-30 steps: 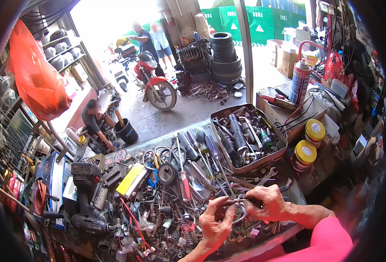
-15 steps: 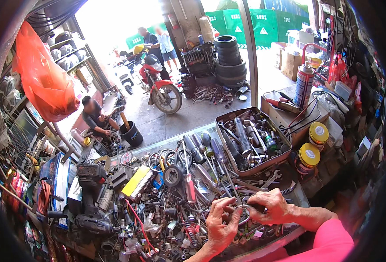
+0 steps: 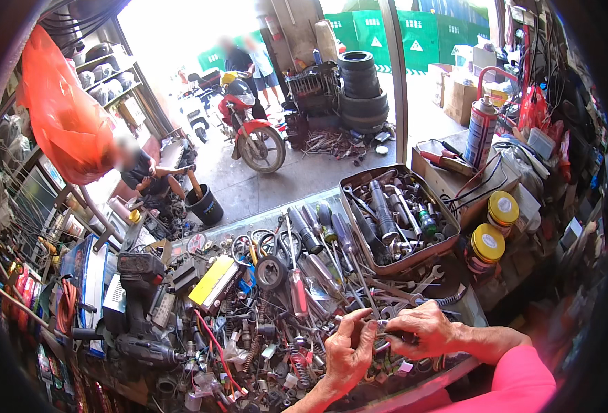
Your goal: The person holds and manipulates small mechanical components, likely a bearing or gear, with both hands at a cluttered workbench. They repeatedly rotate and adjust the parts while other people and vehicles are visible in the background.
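Observation:
Over the near right part of the cluttered bench, my left hand (image 3: 348, 351) has its thumb and index finger pinched together. My right hand (image 3: 424, 330) is beside it, fingers curled and thumb pressed in. Between the fingertips of both hands is a small shiny metal part (image 3: 381, 323); its kind is too small to make out, and the fingers hide most of it. Beyond the hands lie several screwdrivers, one with a red handle (image 3: 298, 292). Open-end wrenches (image 3: 429, 277) rest just past my right hand.
An open metal toolbox (image 3: 448, 242) full of sockets stands at the bench's far right, near yellow-lidded tins (image 3: 486, 242) and a spray can (image 3: 479, 131). A cordless impact wrench (image 3: 142, 310) lies left. Past the bench are a seated person (image 3: 142, 172), a black bucket (image 3: 206, 208) and a red motorcycle (image 3: 252, 141).
My left hand has tilted, and its fingers have drawn in closer to the right hand around the metal part. The seated person at the left has shifted posture.

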`<state>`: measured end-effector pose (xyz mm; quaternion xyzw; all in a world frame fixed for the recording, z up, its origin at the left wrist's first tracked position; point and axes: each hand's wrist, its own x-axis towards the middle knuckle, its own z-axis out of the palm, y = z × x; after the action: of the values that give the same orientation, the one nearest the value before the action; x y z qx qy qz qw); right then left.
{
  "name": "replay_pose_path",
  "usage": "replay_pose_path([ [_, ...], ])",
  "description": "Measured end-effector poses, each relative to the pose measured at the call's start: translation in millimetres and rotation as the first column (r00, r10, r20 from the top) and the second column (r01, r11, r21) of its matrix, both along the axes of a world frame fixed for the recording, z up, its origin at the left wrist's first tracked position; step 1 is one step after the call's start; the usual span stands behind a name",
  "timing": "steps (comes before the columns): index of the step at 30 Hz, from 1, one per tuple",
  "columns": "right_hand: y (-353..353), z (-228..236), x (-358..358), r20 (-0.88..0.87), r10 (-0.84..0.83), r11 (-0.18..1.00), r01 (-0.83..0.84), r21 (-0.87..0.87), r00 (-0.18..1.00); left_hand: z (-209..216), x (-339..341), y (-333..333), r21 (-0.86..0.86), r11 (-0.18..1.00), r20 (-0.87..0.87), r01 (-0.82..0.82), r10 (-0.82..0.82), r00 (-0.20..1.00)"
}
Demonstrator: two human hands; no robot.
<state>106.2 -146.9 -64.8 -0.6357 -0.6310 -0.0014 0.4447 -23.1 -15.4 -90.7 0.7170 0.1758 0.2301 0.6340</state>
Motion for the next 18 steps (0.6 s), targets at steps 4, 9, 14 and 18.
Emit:
replay_pose_path([
  [4, 1, -1, 1, 0.001, -0.009, 1.000, 0.009, 0.016, 1.000, 3, 1, 1, -0.079, 0.997, 0.015, -0.009, 0.011, 1.000],
  [9, 1, 2, 5, -0.046, -0.084, 0.996, 0.084, -0.001, 0.995, 7, -1, 0, 0.029, 0.997, 0.139, 0.077, -0.080, 0.987],
  [14, 0, 3, 8, -0.068, -0.069, 0.997, 0.071, 0.021, 0.995, 5, -3, -1, 0.010, 0.995, -0.018, 0.101, -0.101, 0.995],
  [18, 1, 5, 8, -0.055, -0.062, 0.997, 0.064, 0.042, 0.997, 7, -1, -1, 0.047, 0.996, 0.030, 0.078, -0.079, 0.996],
])
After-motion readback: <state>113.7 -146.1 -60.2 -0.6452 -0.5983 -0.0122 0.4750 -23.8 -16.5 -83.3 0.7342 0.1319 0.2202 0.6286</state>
